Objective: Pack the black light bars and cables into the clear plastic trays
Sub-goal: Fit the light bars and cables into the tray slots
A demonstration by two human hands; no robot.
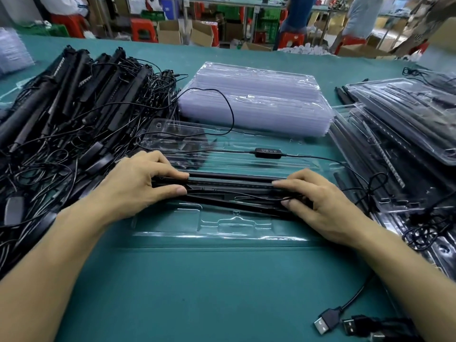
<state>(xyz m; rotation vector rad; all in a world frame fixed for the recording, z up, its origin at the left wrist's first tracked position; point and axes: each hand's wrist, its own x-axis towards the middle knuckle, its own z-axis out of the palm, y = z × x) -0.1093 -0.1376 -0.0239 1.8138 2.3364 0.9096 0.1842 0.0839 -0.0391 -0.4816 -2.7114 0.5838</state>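
You are gripping the black light bars at both ends: your left hand is pinching the left end between fingers and thumb, and your right hand is curling round the right end, so both tips are hiding under your fingers. The bars are lying across the middle of the open clear tray – how many are bundled there is hard to tell. A cable with its inline controller is trailing over the tray's far half. At 12 o'clock the stack of empty trays is sitting; at 9 o'clock the tangled pile is running off the frame; at 3 o'clock filled trays are overlapping; at 5 o'clock USB plugs are lying partly cut off
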